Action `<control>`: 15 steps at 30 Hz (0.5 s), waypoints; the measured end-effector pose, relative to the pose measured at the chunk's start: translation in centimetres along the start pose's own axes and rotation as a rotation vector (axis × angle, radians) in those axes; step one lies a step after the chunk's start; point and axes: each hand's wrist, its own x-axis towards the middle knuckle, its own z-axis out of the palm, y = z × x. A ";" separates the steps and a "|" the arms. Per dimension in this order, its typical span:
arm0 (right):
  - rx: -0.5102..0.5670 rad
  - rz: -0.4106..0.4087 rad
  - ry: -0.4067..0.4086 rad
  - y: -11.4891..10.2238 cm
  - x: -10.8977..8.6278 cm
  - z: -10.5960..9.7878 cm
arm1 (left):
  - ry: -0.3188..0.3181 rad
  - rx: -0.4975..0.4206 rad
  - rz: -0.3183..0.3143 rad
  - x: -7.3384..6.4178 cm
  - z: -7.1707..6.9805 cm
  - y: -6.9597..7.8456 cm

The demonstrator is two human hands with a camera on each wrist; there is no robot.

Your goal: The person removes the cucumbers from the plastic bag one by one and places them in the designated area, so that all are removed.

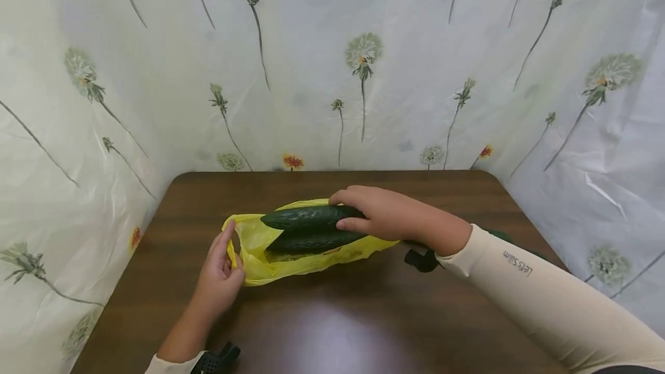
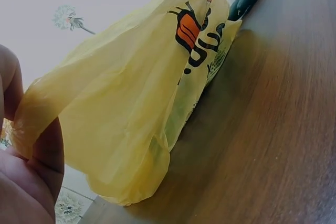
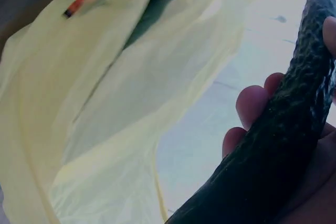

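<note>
My left hand (image 1: 218, 270) pinches the left rim of a thin yellow plastic bag (image 1: 254, 267), which lies on its side with its mouth spread. The right hand (image 1: 384, 215) grips a dark green, bumpy cucumber (image 1: 306, 218) from above, fingers round its right end. In the right wrist view that cucumber (image 3: 262, 145) lies across the palm. A second cucumber (image 1: 312, 241) rests in the bag below the held one, parallel to it. Orange and black print (image 2: 191, 32) marks the bag's side in the left wrist view.
Everything stands on a dark brown wooden table (image 1: 322, 328) with rounded far corners. A green thing (image 1: 500, 236), partly hidden by the right sleeve, lies at the table's right side. Floral plastic sheeting (image 1: 312, 74) hangs round the back and sides.
</note>
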 end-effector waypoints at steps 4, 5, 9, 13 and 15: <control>0.045 -0.036 0.047 -0.9 -1.2 0.2 | 0.001 -0.010 0.014 -0.8 0.2 -0.1; 0.054 -0.044 0.059 -1.0 -1.5 0.2 | 0.002 -0.018 0.017 -0.8 0.3 -0.1; 0.072 -0.066 0.118 -1.6 -2.5 -0.2 | 0.005 -0.043 0.026 -0.8 0.4 -0.1; 0.093 -0.072 0.216 -1.8 -3.8 -1.1 | 0.000 -0.036 0.027 -0.6 0.3 -0.1; 0.121 -0.076 0.281 -1.8 -4.6 -1.5 | -0.002 -0.027 0.028 -0.4 0.3 0.0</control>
